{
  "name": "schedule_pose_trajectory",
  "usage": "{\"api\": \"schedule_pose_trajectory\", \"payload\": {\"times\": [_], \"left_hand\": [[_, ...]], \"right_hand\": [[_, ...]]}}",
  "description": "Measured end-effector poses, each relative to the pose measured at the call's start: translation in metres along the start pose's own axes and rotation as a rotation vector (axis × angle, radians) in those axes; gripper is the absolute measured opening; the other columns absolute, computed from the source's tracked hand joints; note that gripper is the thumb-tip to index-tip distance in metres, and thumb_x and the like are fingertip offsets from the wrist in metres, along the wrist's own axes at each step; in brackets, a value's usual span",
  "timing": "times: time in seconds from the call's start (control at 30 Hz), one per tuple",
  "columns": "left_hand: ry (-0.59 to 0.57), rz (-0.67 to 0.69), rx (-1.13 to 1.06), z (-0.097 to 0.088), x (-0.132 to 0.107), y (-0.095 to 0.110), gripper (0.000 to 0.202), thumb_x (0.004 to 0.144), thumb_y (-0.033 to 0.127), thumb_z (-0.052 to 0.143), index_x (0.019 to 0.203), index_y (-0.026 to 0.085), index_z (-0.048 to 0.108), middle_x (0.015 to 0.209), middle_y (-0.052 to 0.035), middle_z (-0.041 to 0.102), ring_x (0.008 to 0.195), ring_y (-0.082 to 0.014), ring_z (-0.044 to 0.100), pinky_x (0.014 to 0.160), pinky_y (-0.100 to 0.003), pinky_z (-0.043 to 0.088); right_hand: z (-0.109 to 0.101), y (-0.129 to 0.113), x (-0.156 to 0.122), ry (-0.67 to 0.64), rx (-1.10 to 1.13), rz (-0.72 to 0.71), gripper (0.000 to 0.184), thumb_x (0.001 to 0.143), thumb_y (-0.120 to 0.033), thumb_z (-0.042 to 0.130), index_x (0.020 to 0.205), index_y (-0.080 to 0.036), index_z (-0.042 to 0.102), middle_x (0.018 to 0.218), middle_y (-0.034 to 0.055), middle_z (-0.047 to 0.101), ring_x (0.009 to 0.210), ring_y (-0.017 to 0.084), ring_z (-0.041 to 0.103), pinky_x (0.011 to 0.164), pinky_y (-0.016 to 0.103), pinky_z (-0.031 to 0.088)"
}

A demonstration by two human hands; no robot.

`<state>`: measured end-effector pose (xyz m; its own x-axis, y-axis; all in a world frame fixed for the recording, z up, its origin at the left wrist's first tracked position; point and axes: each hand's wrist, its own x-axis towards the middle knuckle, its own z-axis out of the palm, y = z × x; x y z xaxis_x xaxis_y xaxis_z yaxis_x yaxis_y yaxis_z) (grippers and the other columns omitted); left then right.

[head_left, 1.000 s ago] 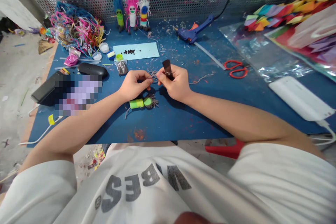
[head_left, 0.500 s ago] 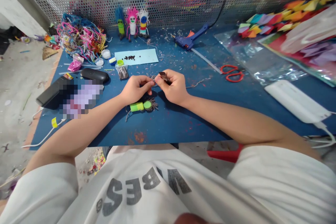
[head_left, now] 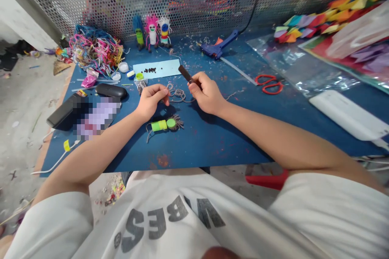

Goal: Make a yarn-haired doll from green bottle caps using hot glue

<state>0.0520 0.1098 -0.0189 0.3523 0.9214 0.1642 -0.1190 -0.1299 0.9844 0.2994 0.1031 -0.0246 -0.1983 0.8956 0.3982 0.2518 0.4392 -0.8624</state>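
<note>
My right hand (head_left: 207, 92) is closed around a dark brown strip (head_left: 186, 74), whose flat free end sticks out up and to the left. It looks like felt or paper. My left hand (head_left: 154, 99) has its thumb and fingers drawn together; whatever they may pinch is too small to make out. Between both hands a loose coil of grey yarn (head_left: 178, 96) rests on the blue tabletop. Just below my left hand lies a small green doll (head_left: 159, 125) with a round light-green face, grey yarn hair and a thin grey yarn strand at its other end.
Three finished-looking yarn dolls (head_left: 152, 34) stand at the back, beside a yarn heap (head_left: 94, 50). Black bits lie on a light-blue card (head_left: 170, 68). A blue glue gun (head_left: 217, 48), red scissors (head_left: 269, 83), a white power bank (head_left: 349, 115) and a black case (head_left: 111, 91) are around.
My hands have moved apart. The brown strip in my right hand now points out plainly, and the grey yarn coil shows between the hands. The view has shifted slightly.
</note>
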Motion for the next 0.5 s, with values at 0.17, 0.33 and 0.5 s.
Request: {"api": "schedule_pose_trajectory", "payload": {"times": [0.17,0.33,0.5], "left_hand": [[0.064,-0.004,-0.036,-0.003,0.003,-0.004,0.032,0.087,0.049,0.079,0.076,0.022,0.066,0.063,0.0018,0.065,0.054,-0.0107,0.059,0.063,-0.028,0.051],[0.052,-0.033,-0.041,0.000,0.001,-0.001,0.027,0.080,0.043,0.079,0.067,0.022,0.068,0.056,0.0021,0.059,0.047,-0.0087,0.047,0.053,-0.028,0.037],[0.003,-0.043,-0.077,0.002,-0.001,0.002,0.027,0.078,0.041,0.083,0.065,0.021,0.071,0.056,0.0016,0.059,0.047,-0.0079,0.045,0.051,-0.028,0.032]], "right_hand": [[-0.016,0.011,0.003,-0.111,-0.427,-0.209,0.055,0.112,-0.071,0.052,0.090,-0.022,0.064,0.075,0.0053,0.062,0.070,0.021,0.052,0.071,0.037,0.034],[-0.013,0.015,0.001,-0.126,-0.466,-0.266,0.048,0.114,-0.061,0.052,0.092,-0.022,0.069,0.081,0.0079,0.068,0.073,0.022,0.056,0.073,0.037,0.035],[-0.013,0.012,0.000,-0.139,-0.405,-0.318,0.057,0.116,-0.069,0.048,0.092,-0.022,0.071,0.080,0.0075,0.067,0.070,0.021,0.055,0.071,0.037,0.036]]}}
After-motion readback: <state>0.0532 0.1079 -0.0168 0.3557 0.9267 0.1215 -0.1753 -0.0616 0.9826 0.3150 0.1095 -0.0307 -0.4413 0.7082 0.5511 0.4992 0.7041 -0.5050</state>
